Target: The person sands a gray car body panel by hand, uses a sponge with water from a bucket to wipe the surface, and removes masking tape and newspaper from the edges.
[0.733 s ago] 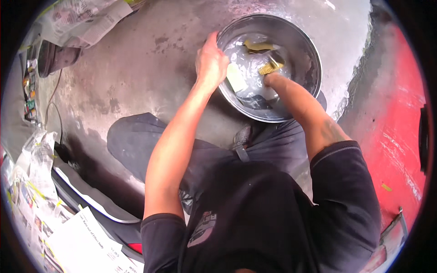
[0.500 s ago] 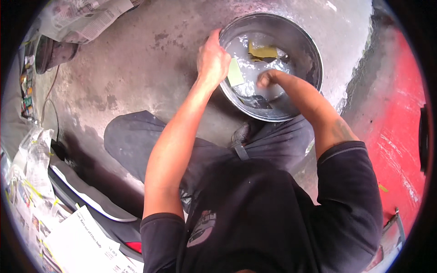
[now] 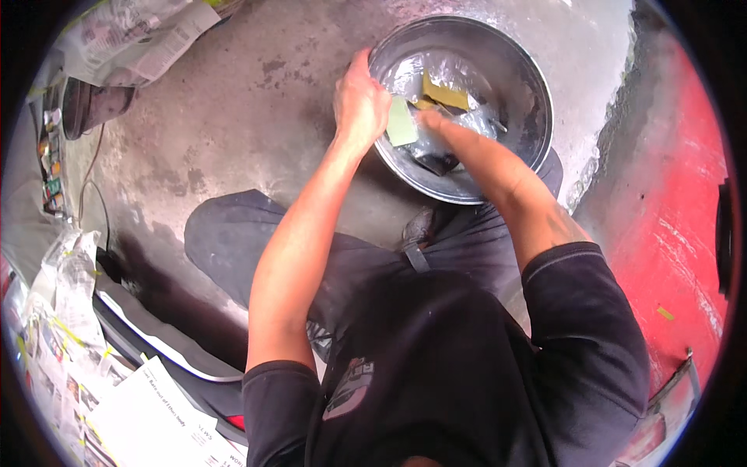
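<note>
My left hand [image 3: 362, 103] is closed on the left rim of a round dark basin [image 3: 538, 117]. A pale green rectangular sheet [image 3: 401, 123] lies against the inner wall right beside that hand; whether the fingers also pin it cannot be told. My right hand [image 3: 429, 121] reaches into the basin near this sheet, its fingers largely hidden. Cloudy, shiny water and a folded mustard-yellow sheet [image 3: 446, 95] are inside, the sheet just beyond my right hand. A dark flat piece [image 3: 436, 162] rests low in the basin on the near side.
Grey stained concrete floor [image 3: 233, 109] surrounds the basin, which stands by my bent legs [image 3: 233, 226]. On the right is a scuffed red panel [image 3: 669, 233]. Newspaper-covered parts [image 3: 148, 405] and a dark bumper-like piece [image 3: 171, 342] lie at left; a thin cable [image 3: 93, 179] runs there.
My right hand has moved left inside the basin, closer to the pale green sheet. The water has shifted and the dark piece shows more. My left hand stays on the rim.
</note>
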The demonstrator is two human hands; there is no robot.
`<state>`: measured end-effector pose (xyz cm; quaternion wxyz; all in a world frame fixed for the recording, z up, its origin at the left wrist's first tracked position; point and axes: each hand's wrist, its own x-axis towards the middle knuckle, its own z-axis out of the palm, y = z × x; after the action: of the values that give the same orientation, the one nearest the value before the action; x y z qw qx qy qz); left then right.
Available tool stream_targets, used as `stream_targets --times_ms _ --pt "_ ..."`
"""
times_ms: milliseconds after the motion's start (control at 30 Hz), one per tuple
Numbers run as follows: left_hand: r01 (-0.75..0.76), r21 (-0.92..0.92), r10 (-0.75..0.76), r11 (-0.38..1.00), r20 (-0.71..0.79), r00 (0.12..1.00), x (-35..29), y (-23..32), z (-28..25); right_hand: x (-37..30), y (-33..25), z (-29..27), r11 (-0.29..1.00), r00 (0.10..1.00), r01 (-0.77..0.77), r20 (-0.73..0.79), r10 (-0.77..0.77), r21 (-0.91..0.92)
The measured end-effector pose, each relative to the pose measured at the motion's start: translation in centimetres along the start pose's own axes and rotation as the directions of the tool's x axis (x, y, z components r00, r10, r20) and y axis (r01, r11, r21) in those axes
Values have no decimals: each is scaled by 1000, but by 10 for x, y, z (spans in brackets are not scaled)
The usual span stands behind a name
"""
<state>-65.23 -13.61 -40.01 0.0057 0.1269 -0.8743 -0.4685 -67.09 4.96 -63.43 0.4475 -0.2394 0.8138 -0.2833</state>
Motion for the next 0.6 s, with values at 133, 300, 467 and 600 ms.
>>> stream_targets --times_ms 133,300,467,600 --pt "46 33 -47 998 32 998 0 16 -4 17 -16 15 1000 1000 0 27 0 -7" --pt "13 10 -12 1000 -49 999 0 3 -1 35 -21 21 998 998 -10 63 13 -55" --pt "27 58 -25 998 -25 999 -4 12 0 42 7 27 987 988 -31 147 54 -155" --pt "-6 116 14 993 -71 997 0 -6 2 47 10 31 975 976 -21 208 69 -223"
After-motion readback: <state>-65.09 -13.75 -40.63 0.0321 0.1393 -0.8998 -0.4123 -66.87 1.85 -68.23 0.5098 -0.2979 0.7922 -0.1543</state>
